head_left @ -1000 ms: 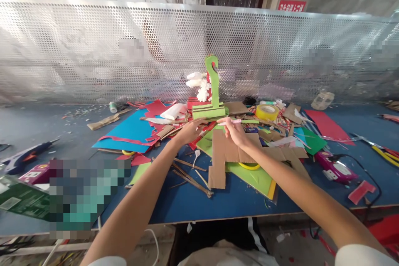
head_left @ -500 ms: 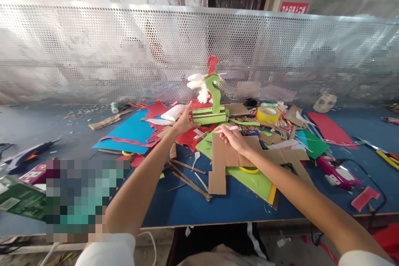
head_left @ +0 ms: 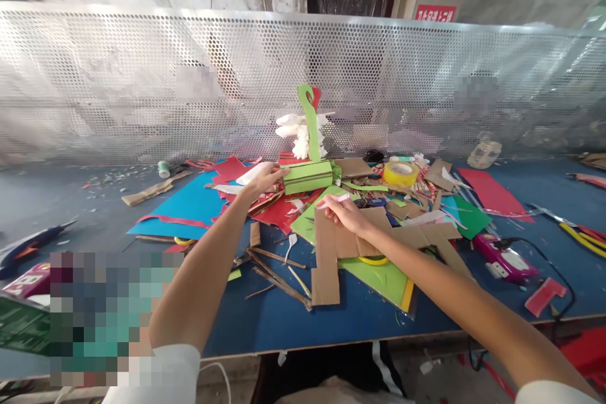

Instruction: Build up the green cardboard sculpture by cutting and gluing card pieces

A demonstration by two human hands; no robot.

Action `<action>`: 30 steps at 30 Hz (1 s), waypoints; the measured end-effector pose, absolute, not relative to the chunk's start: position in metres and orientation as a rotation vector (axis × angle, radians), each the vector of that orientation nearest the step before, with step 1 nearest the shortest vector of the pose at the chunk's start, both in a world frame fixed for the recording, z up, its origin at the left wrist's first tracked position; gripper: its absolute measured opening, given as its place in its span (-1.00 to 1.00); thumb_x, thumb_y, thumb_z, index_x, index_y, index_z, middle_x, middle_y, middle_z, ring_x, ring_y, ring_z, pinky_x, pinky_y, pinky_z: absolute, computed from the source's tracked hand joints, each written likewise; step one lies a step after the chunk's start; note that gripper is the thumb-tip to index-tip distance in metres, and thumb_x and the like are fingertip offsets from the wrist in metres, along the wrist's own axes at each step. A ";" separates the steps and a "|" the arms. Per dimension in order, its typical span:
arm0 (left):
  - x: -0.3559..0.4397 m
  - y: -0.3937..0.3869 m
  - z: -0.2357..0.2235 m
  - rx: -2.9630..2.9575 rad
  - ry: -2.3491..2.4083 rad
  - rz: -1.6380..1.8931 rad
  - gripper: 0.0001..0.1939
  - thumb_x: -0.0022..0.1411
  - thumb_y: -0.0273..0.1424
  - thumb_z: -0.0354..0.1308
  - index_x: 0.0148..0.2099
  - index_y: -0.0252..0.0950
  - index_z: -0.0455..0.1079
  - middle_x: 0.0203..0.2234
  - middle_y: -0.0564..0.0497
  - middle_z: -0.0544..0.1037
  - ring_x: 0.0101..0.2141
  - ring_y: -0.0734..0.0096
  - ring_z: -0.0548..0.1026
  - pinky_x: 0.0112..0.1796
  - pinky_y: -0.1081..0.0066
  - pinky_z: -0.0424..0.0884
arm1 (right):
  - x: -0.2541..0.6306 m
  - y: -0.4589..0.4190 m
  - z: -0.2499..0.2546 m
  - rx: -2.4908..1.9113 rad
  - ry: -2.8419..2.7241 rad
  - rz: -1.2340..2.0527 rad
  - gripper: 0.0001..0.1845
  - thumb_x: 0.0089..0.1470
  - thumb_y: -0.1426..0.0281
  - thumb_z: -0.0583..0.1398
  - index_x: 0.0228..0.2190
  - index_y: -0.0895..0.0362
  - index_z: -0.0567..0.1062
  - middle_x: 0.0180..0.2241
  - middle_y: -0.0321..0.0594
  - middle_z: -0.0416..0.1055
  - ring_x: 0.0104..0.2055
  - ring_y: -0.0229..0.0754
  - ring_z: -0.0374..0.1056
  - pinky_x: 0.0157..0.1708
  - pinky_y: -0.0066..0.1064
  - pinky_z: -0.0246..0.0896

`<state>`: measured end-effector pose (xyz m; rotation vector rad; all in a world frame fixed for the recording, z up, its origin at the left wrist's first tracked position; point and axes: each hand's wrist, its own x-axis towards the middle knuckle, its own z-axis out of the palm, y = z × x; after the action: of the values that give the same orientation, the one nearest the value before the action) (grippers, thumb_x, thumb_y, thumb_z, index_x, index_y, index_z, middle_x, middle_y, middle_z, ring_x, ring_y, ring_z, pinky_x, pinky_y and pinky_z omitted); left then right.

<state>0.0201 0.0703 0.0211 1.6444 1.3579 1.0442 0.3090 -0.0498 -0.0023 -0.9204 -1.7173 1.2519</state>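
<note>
My left hand (head_left: 265,180) is closed on the left end of a green paper-covered cardboard block (head_left: 308,178) with brown edges; some of the fingers are hidden. A curved green strip (head_left: 310,123) stands up from the block, with a red hooked piece (head_left: 317,97) behind it and white fluffy pieces (head_left: 298,132) beside it. In my right hand (head_left: 349,214) is a slim pale pink pen (head_left: 337,199). That hand rests over a cut piece of brown cardboard (head_left: 326,252).
Red and blue sheets (head_left: 177,205) lie left. Yellow tape (head_left: 400,173), scissors (head_left: 565,224) and a purple power strip (head_left: 504,257) are right. A glue gun (head_left: 33,246) lies far left. Twigs (head_left: 279,278) sit in front; a perforated metal screen (head_left: 246,85) stands behind.
My left hand has gone from spread fingers to a hold on the green block. The block and its upright strip have turned. My right hand stays with the pen; the view has shifted slightly.
</note>
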 end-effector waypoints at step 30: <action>0.076 -0.008 -0.018 2.088 0.962 0.849 -0.60 0.28 -0.09 0.24 -0.13 -0.34 0.65 -0.29 -0.13 0.72 -0.27 0.23 0.62 -0.23 0.37 0.49 | 0.308 -0.043 -0.018 -1.058 -1.662 0.997 -0.77 0.11 0.20 0.32 -0.37 0.10 0.51 -0.43 -0.25 0.54 -0.52 -0.22 0.49 -0.58 -0.46 0.37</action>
<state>0.0762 -0.0076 -0.0185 2.0876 0.9623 0.8488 0.3079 -0.0432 -0.0182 -1.0580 -1.6622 0.9974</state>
